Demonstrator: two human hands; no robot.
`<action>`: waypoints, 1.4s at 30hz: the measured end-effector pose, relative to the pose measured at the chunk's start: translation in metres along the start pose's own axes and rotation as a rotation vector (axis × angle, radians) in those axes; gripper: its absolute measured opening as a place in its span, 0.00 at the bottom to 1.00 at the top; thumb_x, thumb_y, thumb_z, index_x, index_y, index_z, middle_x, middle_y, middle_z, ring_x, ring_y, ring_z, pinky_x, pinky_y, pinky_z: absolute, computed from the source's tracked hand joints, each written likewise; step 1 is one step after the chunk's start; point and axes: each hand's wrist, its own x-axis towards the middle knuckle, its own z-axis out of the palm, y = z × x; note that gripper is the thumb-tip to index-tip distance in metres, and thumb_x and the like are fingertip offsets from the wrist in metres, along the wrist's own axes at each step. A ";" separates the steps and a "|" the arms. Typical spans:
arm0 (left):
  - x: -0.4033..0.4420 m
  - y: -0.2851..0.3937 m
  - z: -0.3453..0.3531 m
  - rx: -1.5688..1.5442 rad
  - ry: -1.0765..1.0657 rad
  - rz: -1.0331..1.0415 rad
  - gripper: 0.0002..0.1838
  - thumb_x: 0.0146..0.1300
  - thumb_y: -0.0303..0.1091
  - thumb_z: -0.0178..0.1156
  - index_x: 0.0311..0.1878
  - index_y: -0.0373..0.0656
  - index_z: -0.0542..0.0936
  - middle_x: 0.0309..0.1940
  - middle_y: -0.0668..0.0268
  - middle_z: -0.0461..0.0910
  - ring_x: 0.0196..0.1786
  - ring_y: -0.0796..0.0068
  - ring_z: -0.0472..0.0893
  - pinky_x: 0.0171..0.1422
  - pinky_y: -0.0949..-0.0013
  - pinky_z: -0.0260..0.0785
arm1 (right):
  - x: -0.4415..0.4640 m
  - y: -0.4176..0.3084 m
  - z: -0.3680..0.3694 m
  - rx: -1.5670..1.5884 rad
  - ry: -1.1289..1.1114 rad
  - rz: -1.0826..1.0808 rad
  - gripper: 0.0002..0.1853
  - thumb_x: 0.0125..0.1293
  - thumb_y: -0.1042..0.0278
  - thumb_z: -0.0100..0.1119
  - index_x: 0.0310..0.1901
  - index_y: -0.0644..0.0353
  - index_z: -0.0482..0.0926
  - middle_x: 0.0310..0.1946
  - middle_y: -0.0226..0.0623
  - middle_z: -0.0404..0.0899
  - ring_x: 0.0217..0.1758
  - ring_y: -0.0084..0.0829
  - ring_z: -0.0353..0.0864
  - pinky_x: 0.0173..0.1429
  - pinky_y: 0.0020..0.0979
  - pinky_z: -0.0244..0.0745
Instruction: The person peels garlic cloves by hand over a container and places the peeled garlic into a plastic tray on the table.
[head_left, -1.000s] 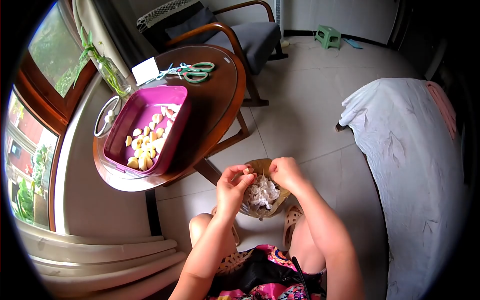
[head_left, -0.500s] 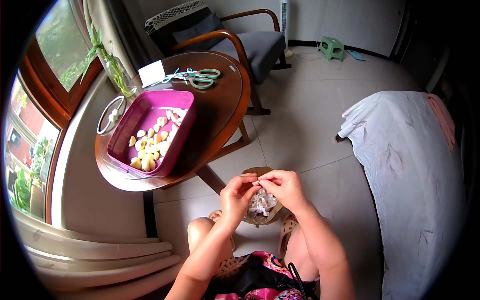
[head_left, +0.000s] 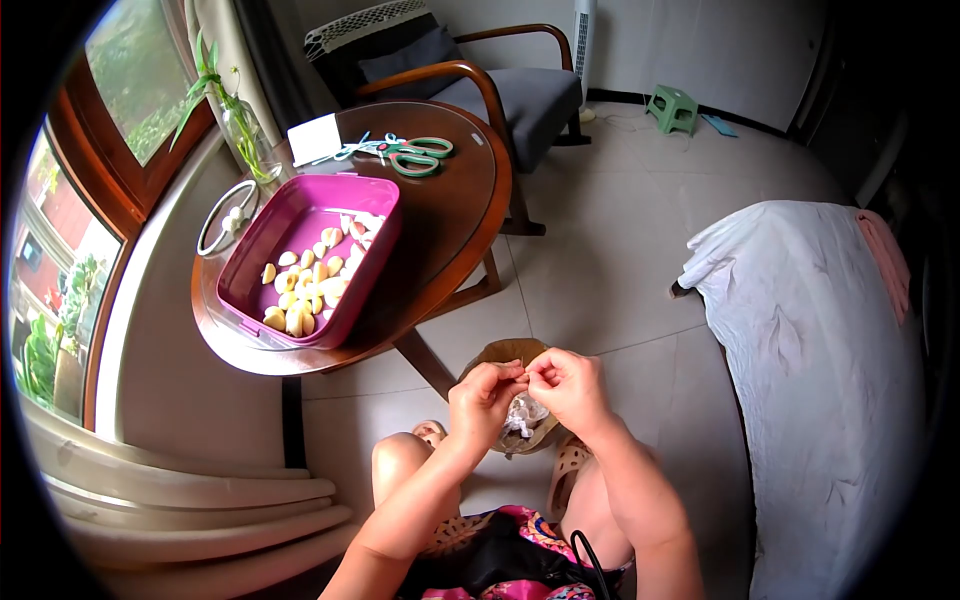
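Note:
My left hand (head_left: pixel 482 402) is closed in a pinch around a small pale piece, likely a garlic clove, mostly hidden by the fingers. My right hand (head_left: pixel 570 388) pinches at the same spot, its fingertips meeting those of the left. Below both hands a brown bag (head_left: pixel 503 352) stands on the floor, with white papery skins (head_left: pixel 524 416) inside. To the upper left, a purple container (head_left: pixel 262 222) on the table holds several peeled cloves (head_left: pixel 300 318) and some with pinkish skin near its right side.
The round wooden table (head_left: pixel 455 200) also bears green-handled scissors (head_left: pixel 420 157), a white card (head_left: pixel 314 140) and a glass vase (head_left: pixel 248 145). Behind it stands an armchair (head_left: pixel 525 100). A green stool (head_left: pixel 673 108) is farther back; a cloth-covered piece (head_left: pixel 800 350) is at right.
My right hand has come in from the right to meet my left hand's fingertips over the bag. The view has shifted slightly.

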 end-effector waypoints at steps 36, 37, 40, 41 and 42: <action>0.000 0.004 -0.003 -0.055 -0.094 -0.038 0.10 0.52 0.20 0.58 0.39 0.36 0.75 0.34 0.61 0.78 0.35 0.71 0.79 0.39 0.74 0.72 | 0.003 0.001 -0.008 0.453 -0.155 0.220 0.02 0.53 0.80 0.55 0.27 0.69 0.74 0.21 0.36 0.77 0.24 0.19 0.76 0.30 0.20 0.73; -0.002 -0.002 -0.001 -0.148 -0.098 -0.096 0.10 0.53 0.20 0.57 0.40 0.36 0.75 0.34 0.62 0.78 0.36 0.73 0.79 0.40 0.74 0.71 | 0.003 -0.001 -0.010 0.466 -0.169 0.234 0.01 0.54 0.81 0.53 0.28 0.69 0.73 0.23 0.37 0.77 0.25 0.21 0.76 0.30 0.21 0.74; -0.001 -0.003 -0.001 -0.457 -0.112 -0.279 0.11 0.57 0.21 0.54 0.44 0.34 0.73 0.36 0.64 0.77 0.38 0.76 0.77 0.44 0.75 0.70 | 0.004 -0.009 -0.012 0.500 -0.188 0.265 0.01 0.56 0.81 0.50 0.30 0.70 0.71 0.25 0.40 0.76 0.26 0.24 0.77 0.32 0.23 0.76; 0.001 -0.002 -0.002 -0.565 -0.114 -0.341 0.11 0.58 0.22 0.52 0.46 0.34 0.73 0.37 0.64 0.77 0.39 0.77 0.77 0.46 0.75 0.70 | 0.004 -0.012 -0.012 0.510 -0.180 0.270 0.01 0.56 0.81 0.50 0.31 0.69 0.71 0.26 0.40 0.76 0.27 0.24 0.77 0.32 0.23 0.76; 0.002 -0.002 -0.003 -0.656 -0.139 -0.388 0.11 0.61 0.23 0.49 0.47 0.34 0.71 0.41 0.63 0.76 0.40 0.77 0.75 0.48 0.75 0.68 | 0.004 -0.012 -0.011 0.521 -0.172 0.276 0.02 0.57 0.80 0.50 0.31 0.69 0.71 0.26 0.40 0.76 0.27 0.24 0.77 0.32 0.23 0.75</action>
